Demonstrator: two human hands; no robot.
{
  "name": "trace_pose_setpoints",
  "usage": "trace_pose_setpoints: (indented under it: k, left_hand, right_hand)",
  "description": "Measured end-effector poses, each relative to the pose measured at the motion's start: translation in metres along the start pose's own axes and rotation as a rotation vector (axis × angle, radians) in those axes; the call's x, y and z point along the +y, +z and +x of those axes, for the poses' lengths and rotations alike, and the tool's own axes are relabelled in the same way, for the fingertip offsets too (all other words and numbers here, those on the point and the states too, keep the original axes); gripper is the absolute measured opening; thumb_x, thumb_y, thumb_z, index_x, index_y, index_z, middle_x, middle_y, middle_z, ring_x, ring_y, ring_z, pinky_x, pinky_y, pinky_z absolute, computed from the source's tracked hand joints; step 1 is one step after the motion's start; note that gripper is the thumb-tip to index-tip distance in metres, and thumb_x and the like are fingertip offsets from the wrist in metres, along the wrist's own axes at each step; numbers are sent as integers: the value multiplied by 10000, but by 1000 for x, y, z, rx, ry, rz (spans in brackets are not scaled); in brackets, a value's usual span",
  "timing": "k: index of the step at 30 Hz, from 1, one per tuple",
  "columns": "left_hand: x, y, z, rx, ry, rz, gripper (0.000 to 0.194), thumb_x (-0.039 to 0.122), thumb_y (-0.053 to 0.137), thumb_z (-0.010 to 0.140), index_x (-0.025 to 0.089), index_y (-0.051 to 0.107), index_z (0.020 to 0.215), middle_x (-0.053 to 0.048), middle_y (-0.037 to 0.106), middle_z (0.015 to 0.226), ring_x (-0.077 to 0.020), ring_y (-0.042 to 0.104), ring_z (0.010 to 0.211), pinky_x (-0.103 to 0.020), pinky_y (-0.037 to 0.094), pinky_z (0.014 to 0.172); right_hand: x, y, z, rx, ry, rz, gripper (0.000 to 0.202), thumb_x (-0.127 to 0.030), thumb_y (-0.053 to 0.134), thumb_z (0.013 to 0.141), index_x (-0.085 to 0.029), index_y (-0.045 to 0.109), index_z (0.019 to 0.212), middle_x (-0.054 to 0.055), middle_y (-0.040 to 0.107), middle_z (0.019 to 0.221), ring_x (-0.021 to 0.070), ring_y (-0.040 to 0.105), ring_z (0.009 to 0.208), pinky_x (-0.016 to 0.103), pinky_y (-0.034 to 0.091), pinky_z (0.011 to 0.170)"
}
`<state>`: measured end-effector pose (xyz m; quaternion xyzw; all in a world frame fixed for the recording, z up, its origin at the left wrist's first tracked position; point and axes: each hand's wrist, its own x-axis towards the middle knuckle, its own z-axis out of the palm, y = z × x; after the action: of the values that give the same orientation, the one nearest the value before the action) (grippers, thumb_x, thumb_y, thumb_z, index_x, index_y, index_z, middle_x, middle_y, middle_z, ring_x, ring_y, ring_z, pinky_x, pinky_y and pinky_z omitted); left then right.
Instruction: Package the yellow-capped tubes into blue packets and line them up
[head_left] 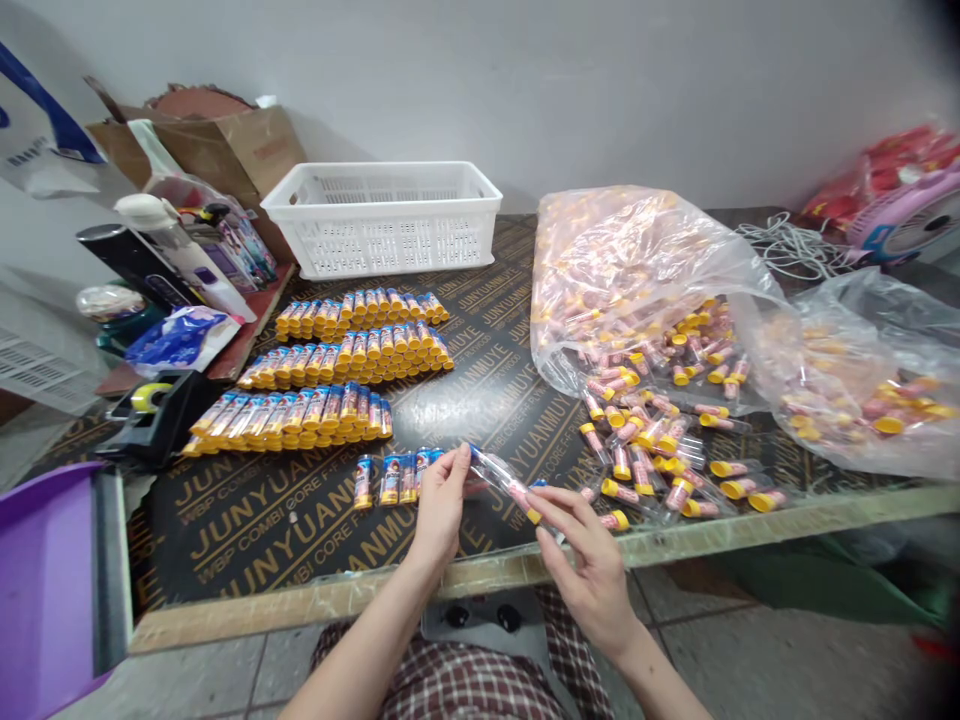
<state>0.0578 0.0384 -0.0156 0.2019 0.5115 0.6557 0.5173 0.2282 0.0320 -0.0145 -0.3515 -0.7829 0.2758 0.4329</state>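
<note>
My left hand [442, 505] pinches the upper, blue end of a clear plastic tube [499, 475], which slants down to the right. At its lower yellow end, my right hand [589, 560] has its thumb and fingers closed around the tip. Pink shows inside near that end. Just left of my left hand stands a short row of small printed tubes [390, 480] with blue tops and yellow bottoms. Loose clear tubes with yellow caps and pink contents [641, 465] lie heaped to the right of my hands. My left fingertips partly hide the blue end.
Three stacked rows of printed tubes [300, 415] lie on the left of the black table [247, 540]. Behind them stands a white basket [390, 235]. A large plastic bag [615, 250] spills tubes at right. A tape dispenser [161, 415] and purple dustpan [52, 580] are left.
</note>
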Motion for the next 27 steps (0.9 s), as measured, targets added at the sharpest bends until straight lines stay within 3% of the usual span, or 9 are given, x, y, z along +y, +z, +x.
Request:
trace_pose_setpoints:
  k: [3,6,11,14,17,27]
  left_hand:
    - [5,3,-7,-151,-80,-44,363,432,728,668,154,654,889,-18,661,753,-130,608,684,-239,501,634]
    - [12,4,-15,-208,-181,-61,462,369,782,617,168,630,1005,-16,676,736,-124,614,625,-243,500,617]
    - [13,0,-25,-378,-279,62,284,359,771,635,107,677,730,-31,658,666,-101,585,570,-205,467,556]
    - [10,-1,-29,-402,-307,91,281,369,761,647,116,696,751,-23,653,661,-94,575,564,-191,447,533]
    - [10,-1,-31,-380,-331,100,305,383,777,614,121,697,748,-22,650,658,-103,579,565,-198,448,533]
    - [8,-2,-35,-368,-325,89,298,383,773,620,124,679,732,-21,652,651,-99,579,559,-194,458,538]
  right_hand:
    - [4,4,2,-43,-5,34,414,-85,434,881,-307,566,1205,61,577,1068,186,584,998,341,517,854]
    - [7,5,5,-32,-33,-25,516,-82,479,826,-309,472,1290,74,539,1116,214,551,1057,394,497,898]
    - [7,1,11,-182,-81,33,820,-106,524,661,-261,237,1412,101,207,1491,305,299,1340,511,379,1030]
    - [7,1,12,-306,-103,144,865,-87,484,614,-243,211,1420,102,314,1450,280,353,1321,482,371,1049]
    - [8,4,11,-302,-108,183,870,-71,474,596,-243,225,1412,101,431,1362,256,445,1256,433,410,1030]
    - [7,9,6,-253,-82,254,894,-61,480,595,-247,193,1421,107,423,1365,252,472,1232,416,419,1024]
